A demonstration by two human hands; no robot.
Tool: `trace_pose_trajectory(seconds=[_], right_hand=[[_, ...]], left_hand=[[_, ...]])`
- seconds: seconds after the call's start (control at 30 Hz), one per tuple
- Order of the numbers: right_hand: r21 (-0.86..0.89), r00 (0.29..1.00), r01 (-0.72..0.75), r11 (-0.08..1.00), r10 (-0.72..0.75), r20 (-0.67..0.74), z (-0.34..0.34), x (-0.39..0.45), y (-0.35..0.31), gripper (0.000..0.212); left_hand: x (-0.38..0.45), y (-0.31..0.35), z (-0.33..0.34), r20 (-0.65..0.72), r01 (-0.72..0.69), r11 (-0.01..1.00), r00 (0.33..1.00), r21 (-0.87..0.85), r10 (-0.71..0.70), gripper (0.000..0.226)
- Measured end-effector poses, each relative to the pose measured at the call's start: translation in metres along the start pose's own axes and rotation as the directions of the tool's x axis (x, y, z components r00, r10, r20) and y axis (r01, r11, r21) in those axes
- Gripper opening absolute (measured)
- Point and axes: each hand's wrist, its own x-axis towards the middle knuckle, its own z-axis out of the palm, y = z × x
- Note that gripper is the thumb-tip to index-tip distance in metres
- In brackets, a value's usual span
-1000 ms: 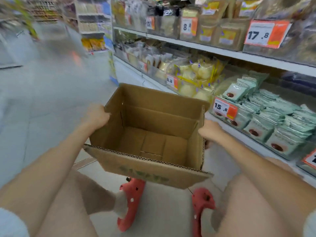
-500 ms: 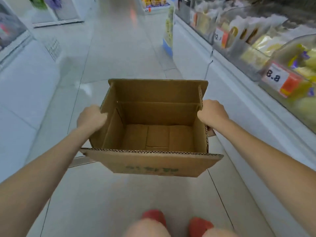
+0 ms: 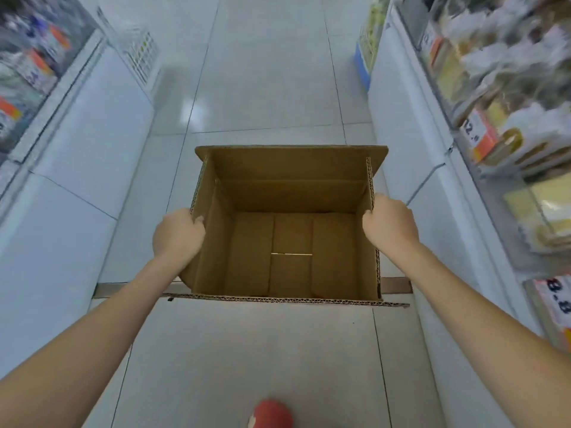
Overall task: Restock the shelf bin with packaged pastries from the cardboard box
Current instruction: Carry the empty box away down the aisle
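The box point(image 3: 290, 242) hangs between both hands, its inside bare. The left hand point(image 3: 178, 233) grips its left wall, the right hand point(image 3: 390, 225) its right wall. Shelves point(image 3: 500, 97) right of the right hand are blurred; pastries indistinguishable.

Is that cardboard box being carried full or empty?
Empty. The cardboard box is open on top, and its bare bottom flaps show with no pastry packages inside.

floor point(image 3: 265, 88): pale glossy tiles along the aisle | red shoe point(image 3: 272, 413): tip visible at the bottom edge | white cabinets point(image 3: 77, 168): on the left side | price tags point(image 3: 479, 137): orange and white, on the right shelves, blurred
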Motion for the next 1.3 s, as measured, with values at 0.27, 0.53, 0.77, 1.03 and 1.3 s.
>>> trace_pose_trajectory(seconds=[0.27, 0.53, 0.77, 1.03, 1.3], right_hand=[[0.046, 0.998, -0.006, 0.999, 0.003, 0.064, -0.198, -0.047, -0.091, 0.010], [0.108, 0.993, 0.005, 0.994, -0.017, 0.113, -0.291, -0.032, -0.167, 0.012], [0.040, 0.992, 0.042, 0.998, -0.046, 0.121, -0.294, 0.072, -0.248, 0.007], [0.040, 0.997, 0.033, 0.999, -0.036, 0.070, -0.304, 0.230, -0.338, 0.010], [0.034, 0.999, 0.035, 0.999, -0.036, 0.033, -0.316, 0.431, -0.416, 0.016]], left_hand=[[-0.034, 0.057, -0.232, 0.057, 0.067, 0.997, 0.996, 0.042, -0.070, 0.034], [-0.019, 0.073, -0.369, 0.013, 0.102, 0.993, 0.995, 0.053, -0.102, 0.035], [0.085, 0.064, -0.394, -0.013, 0.131, 0.991, 0.991, 0.026, -0.130, 0.031], [0.271, 0.095, -0.414, 0.014, 0.118, 0.993, 0.993, -0.025, -0.118, 0.031], [0.474, 0.159, -0.418, 0.007, 0.117, 0.992, 0.993, -0.051, -0.117, 0.030]])
